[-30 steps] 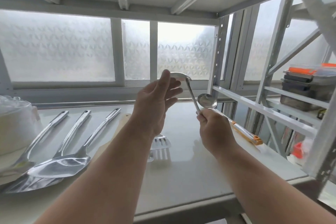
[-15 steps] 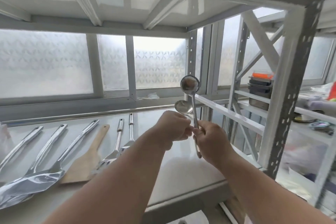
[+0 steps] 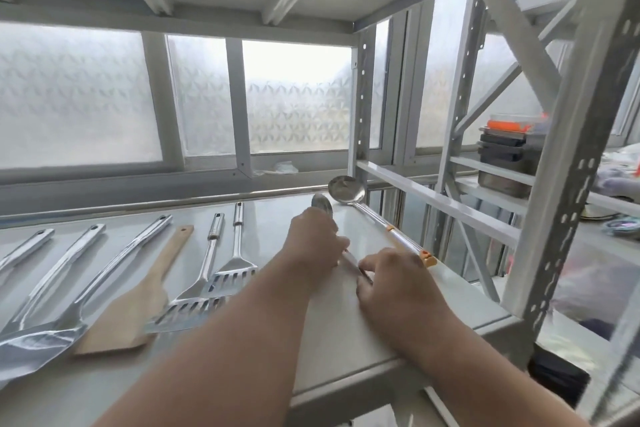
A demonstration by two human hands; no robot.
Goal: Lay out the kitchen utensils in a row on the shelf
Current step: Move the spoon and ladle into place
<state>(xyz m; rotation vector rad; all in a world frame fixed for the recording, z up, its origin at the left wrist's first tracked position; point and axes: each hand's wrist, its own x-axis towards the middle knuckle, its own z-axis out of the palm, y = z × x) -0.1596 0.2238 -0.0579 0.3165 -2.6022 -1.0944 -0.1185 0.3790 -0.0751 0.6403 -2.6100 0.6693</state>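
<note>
Shelf: a flat white metal shelf [image 3: 346, 333] in front of a frosted window [image 3: 79, 97]. The kitchen tools lie on it in a row.

Left hand: the left hand [image 3: 313, 241] is low over the shelf. Its fingers curl down onto the thin handle of a small shiny metal spoon [image 3: 322, 205], near the bowl end.

Right hand: the right hand [image 3: 398, 284] is just beside the left one, nearer the shelf's front edge. Its thumb and fingers pinch the other end of the same spoon handle.

Small spoon: its round bowl peeks out behind the left hand and points to the window. A short bit of the handle shows between the two hands. It is too hidden to tell if it touches the shelf.

Big ladle: a long metal ladle with an orange handle tip [image 3: 346, 188] lies on the shelf just right of the spoon, bowl at the back.

Slotted turners: two shiny metal turners with slots [image 3: 221, 274] lie side by side, left of the hands.

Wooden spatula: a flat pale wooden spatula [image 3: 138, 302] lies left of the turners.

Steel turners: three long shiny steel turners [image 3: 69, 295] lie at the far left, with their blades overlapping.

Next rack: a stack of dark trays with an orange lid [image 3: 505, 149] sits on another white rack to the right.
</note>
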